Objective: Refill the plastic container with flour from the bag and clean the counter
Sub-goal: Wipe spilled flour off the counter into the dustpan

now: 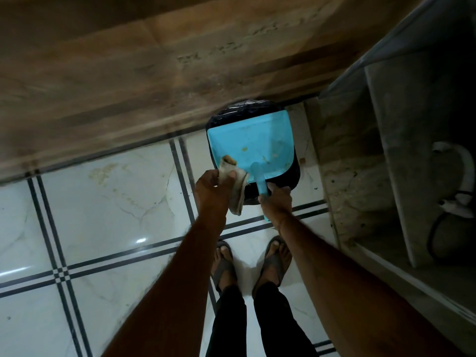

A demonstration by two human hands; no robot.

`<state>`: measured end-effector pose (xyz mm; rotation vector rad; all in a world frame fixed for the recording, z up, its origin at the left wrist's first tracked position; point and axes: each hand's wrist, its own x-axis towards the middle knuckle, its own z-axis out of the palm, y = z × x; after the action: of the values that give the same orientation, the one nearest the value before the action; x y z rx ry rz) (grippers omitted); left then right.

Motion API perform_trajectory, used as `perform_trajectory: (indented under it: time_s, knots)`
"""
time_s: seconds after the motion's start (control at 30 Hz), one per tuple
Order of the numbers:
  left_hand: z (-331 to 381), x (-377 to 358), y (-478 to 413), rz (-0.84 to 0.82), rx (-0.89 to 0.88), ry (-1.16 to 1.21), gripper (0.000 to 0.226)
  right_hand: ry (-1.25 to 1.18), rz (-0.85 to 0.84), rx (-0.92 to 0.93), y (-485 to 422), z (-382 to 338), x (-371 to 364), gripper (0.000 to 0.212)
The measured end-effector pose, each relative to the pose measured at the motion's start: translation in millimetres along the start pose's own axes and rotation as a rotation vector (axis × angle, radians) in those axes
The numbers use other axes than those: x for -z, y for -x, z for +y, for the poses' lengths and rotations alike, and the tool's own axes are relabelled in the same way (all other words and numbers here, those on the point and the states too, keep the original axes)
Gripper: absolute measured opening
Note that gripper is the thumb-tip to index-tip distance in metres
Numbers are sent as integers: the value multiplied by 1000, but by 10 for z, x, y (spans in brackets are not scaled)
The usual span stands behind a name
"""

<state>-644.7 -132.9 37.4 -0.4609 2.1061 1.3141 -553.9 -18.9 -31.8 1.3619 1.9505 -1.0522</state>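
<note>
Cleanup nearly done, I judge: dustpan (251,140) over bin (293,173), centre frame.
My right hand (277,199) grips it; left hand (213,186) pinches cloth (238,188).

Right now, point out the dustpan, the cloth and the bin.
dustpan (247,140): head view, on the flat blue pan.
cloth (238,199): head view, on its hanging lower end.
bin (244,106): head view, on the black liner at the far rim.

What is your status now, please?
Left hand grips cloth. Right hand grips dustpan over bin. Nothing in the way.
</note>
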Motion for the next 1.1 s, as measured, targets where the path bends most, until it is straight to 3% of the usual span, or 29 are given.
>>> perform_trajectory:
  time_s: [0.07, 0.13, 0.2, 0.23, 0.3, 0.37, 0.5, 0.63, 0.73, 0.9, 1.03, 1.1]
  knots:
    - [90, 32, 115, -1, -25, -46, 23, -10, 48, 51, 158, -43, 134, 54]
    - [208, 90, 270, -2, -42, -111, 28, -346, 42, 122, 446, -110, 364, 40]
    - [361, 158, 487, -19, -131, -248, 32, -749, -147, 155, 891, -239, 677, 29]
    - [449, 186, 628, -47, -205, -372, 31, -858, -258, 164, 1098, -293, 833, 33]
    - [666, 224, 1020, -109, -366, -534, 20, -914, -406, 178, 1466, -373, 1099, 44]
    - [898, 285, 1451, -161, -481, -538, 15, -932, -445, 190, 1790, -429, 1280, 43]
    - [1356, 561, 2202, -270, -546, -337, 28, -1087, -364, 204, 2463, -442, 1675, 33]
    - [1781, 790, 2754, -107, -479, -263, 54, -1238, -346, 235, 3177, -446, 2179, 41]
    - [2179, 866, 3160, -207, -454, -152, 41, -1305, -283, 284, 3705, -442, 2534, 41]
    - [2827, 771, 3769, -293, -594, -106, 3, -1334, -60, 398, 4326, -375, 3142, 34]
    - [3325, 600, 4100, -494, -670, -92, 26, -1277, 176, 615, 4510, -147, 3710, 29]
    - [3574, 475, 4294, -582, -722, -103, 28, -1213, 238, 706, 4646, -61, 4043, 40]
